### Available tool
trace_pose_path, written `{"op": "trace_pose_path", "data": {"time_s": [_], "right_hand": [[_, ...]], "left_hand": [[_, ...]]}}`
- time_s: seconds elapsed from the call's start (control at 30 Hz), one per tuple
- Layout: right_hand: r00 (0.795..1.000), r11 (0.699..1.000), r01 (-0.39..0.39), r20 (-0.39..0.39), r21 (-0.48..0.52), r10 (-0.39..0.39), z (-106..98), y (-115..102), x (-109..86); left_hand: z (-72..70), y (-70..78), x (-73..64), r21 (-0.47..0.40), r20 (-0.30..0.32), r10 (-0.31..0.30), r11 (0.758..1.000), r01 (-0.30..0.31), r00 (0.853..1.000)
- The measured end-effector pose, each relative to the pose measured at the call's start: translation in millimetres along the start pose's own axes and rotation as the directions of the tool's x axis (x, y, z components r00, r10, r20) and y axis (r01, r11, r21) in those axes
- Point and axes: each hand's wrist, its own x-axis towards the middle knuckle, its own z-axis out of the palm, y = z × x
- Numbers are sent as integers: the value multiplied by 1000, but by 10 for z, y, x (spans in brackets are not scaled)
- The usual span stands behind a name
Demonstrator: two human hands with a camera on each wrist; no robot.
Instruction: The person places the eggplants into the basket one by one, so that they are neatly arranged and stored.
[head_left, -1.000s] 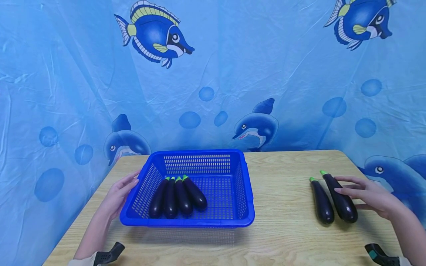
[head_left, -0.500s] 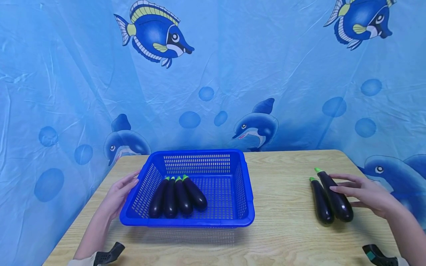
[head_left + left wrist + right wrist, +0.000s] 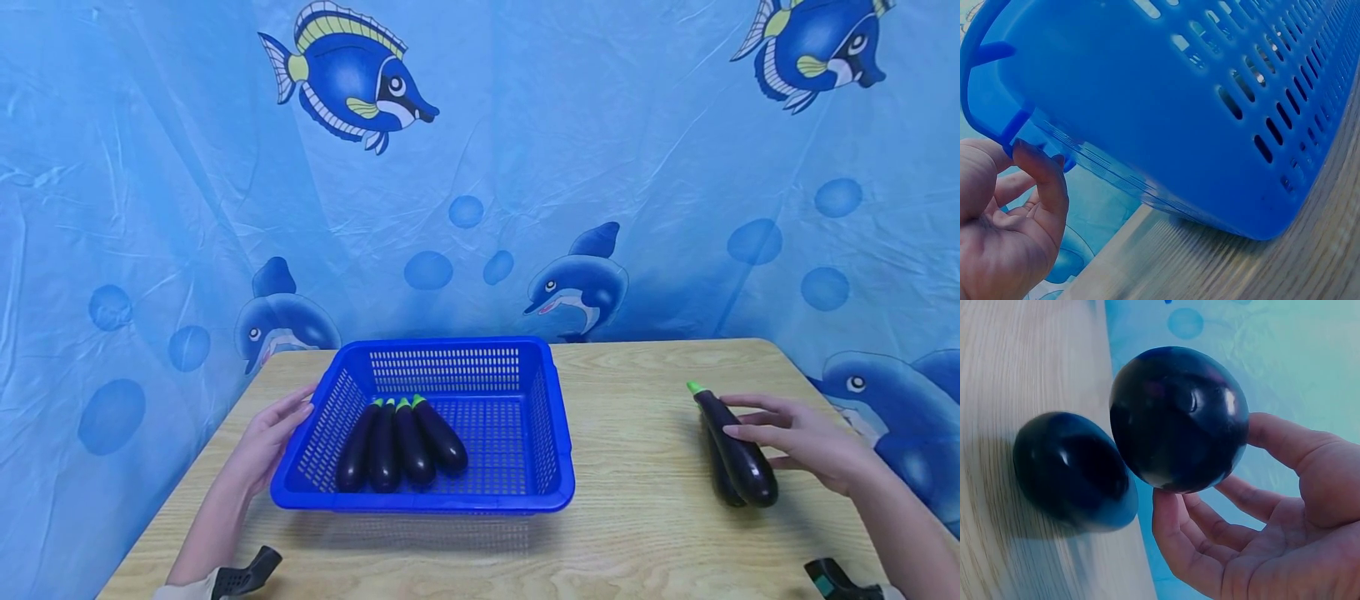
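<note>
My right hand pinches a dark purple eggplant between thumb and fingers, its green stem tip pointing away. In the right wrist view this held eggplant is lifted off the table, seen from its round end. A second eggplant lies on the table beside it; from the head it is mostly hidden beneath the held one. On the left, my left hand grips the rim of a blue plastic basket; the left wrist view shows the fingers curled at that rim. Several eggplants lie side by side in the basket's left half.
Both hands work over a light wooden table. Behind it hangs a blue curtain printed with fish and dolphins. A stretch of tabletop separates the basket from the eggplants at the right.
My right hand has lifted its eggplant and moved it left, so that it now overlaps the eggplant lying on the table. The left hand and basket have stayed put.
</note>
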Motion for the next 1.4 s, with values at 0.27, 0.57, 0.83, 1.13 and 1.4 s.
{"op": "trace_pose_path", "data": {"time_s": [0.27, 0.57, 0.83, 1.13, 1.4], "right_hand": [[1000, 1000, 8, 26, 7, -8, 91, -77, 32], [999, 999, 26, 35, 26, -26, 154, -134, 28], [999, 998, 32, 40, 50, -34, 191, -182, 36], [997, 995, 44, 55, 86, -49, 224, -253, 54], [998, 996, 54, 33, 69, -57, 310, -384, 89]], "left_hand": [[-3, -3, -14, -3, 3, 25, 1000, -25, 1000], [13, 3, -6, 23, -18, 7, 1000, -7, 1000], [16, 6, -4, 31, -27, -6, 999, 7, 1000], [14, 9, -3, 46, -22, -8, 999, 9, 1000], [3, 4, -2, 34, -17, -5, 999, 6, 1000]]}}
